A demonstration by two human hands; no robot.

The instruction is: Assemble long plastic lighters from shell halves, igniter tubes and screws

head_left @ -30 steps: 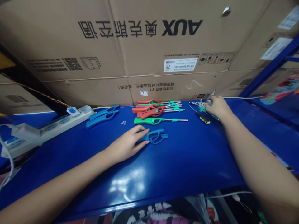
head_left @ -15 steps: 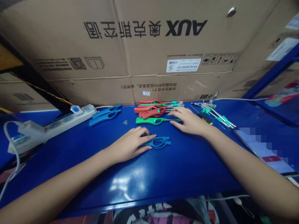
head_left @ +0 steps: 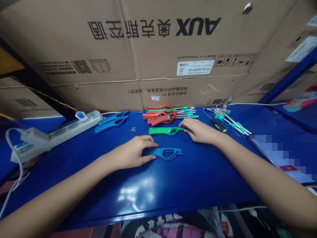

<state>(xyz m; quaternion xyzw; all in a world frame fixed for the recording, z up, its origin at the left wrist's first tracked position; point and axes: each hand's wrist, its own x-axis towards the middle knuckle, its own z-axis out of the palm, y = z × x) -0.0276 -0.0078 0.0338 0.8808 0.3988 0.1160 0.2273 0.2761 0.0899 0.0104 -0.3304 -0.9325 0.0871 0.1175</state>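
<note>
My right hand [head_left: 196, 131] pinches the metal rod end of a green gas lighter [head_left: 160, 131], whose handle points left; the rod is mostly hidden by the fingers. In front of it lies a blue lighter casing [head_left: 168, 153] with a looped trigger guard. My left hand [head_left: 135, 150] is around the casing's left end, thumb on the near side and fingers on the far side. Behind the green lighter is a pile of red and green gas lighters [head_left: 162, 119] with metal rods pointing right.
Two blue casings [head_left: 111, 123] lie beside a white power strip [head_left: 59, 134]. Small screws [head_left: 133, 129] rest near the middle. To the right are a screwdriver [head_left: 218, 125], several metal rods with green parts [head_left: 232, 122] and a phone [head_left: 279, 162]. A cardboard box [head_left: 153, 49] stands behind.
My right hand has closed on the green lighter's rod end and drawn it slightly right and nearer, apart from the pile. My left hand has shifted a little left along the blue casing.
</note>
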